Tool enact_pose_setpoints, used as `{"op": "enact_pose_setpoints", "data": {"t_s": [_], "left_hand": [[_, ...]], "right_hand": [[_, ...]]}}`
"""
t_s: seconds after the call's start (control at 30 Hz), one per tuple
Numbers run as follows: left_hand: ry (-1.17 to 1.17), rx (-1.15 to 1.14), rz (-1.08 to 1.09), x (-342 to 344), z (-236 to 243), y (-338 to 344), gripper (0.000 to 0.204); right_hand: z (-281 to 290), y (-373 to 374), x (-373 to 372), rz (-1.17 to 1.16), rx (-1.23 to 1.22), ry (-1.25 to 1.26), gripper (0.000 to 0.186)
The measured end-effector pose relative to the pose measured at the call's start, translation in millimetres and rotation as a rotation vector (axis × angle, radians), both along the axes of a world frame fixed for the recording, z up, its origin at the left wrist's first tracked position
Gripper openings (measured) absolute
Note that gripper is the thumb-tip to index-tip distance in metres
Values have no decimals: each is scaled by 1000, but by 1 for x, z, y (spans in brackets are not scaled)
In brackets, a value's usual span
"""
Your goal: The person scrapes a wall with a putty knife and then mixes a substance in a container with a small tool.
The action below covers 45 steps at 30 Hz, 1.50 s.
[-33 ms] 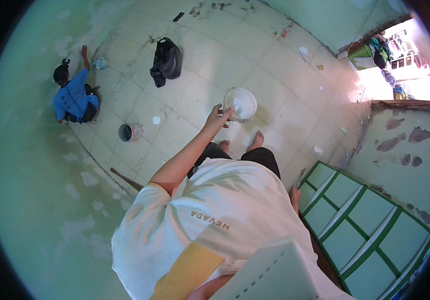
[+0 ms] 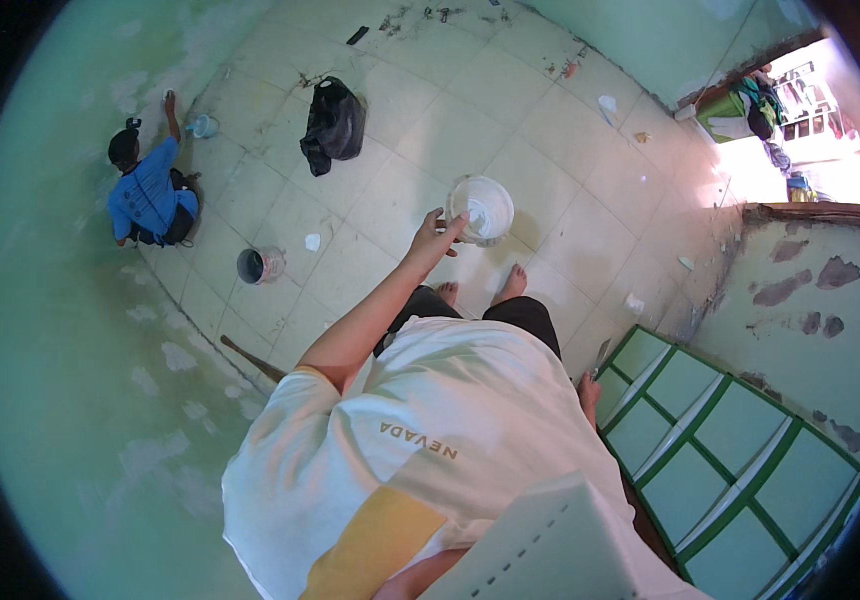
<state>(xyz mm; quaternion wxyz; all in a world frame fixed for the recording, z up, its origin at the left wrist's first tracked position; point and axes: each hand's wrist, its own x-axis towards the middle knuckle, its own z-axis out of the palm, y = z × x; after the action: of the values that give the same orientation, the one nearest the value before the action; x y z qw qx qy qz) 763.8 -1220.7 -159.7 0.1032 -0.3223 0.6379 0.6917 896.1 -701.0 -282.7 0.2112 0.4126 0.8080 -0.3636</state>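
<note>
We see our left grip [image 2: 434,240] clasping a round white plastic tub [image 2: 497,190] by its near left side, thumb hooked over the rim and fingers spread beneath; smooth white paste [image 2: 483,220] clings to the inside. The tub is held above the floor [image 2: 400,185], which is laid with pale, glossy square tiles (rather dusty ones), just ahead of our bare feet [image 2: 512,283]. Our right grip [image 2: 588,387], lower at our side, is closed around a thin, flat-bladed scraper [image 2: 604,349], near the green-framed panels [image 2: 713,472] of pale, flat rectangles. To the left we have a crumpled, shiny black bag [image 2: 340,125] and a cylindrical bucket [image 2: 272,265] with a dark interior. Beyond it, a person in a blue shirt [image 2: 155,195] sits low, one hand against the green wall [image 2: 60,350], its surface mottled with whitish patches.
</note>
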Motion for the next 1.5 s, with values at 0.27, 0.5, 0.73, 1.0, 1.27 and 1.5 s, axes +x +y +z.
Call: {"op": "enact_pose_setpoints", "data": {"t_s": [0.27, 0.5, 0.73, 1.0, 1.27, 1.5], "left_hand": [[13, -19, 52, -56, 28, 23, 106], [27, -63, 158, -69, 47, 52, 88], [-64, -75, 195, -67, 67, 64, 102], [-77, -96, 428, -9, 68, 42, 115], [-138, -95, 896, 102, 52, 4, 113], [-182, -11, 1179, 107, 22, -43, 106]], "right_hand": [[-26, 47, -95, 38, 25, -49, 37], [-37, 63, -219, 154, -72, 5, 43], [10, -17, -316, 300, -323, 127, 40], [30, -130, -356, 582, -367, 30, 38], [19, -234, -378, 996, -313, -119, 35], [25, -323, -429, 1110, -239, -62, 40]]}}
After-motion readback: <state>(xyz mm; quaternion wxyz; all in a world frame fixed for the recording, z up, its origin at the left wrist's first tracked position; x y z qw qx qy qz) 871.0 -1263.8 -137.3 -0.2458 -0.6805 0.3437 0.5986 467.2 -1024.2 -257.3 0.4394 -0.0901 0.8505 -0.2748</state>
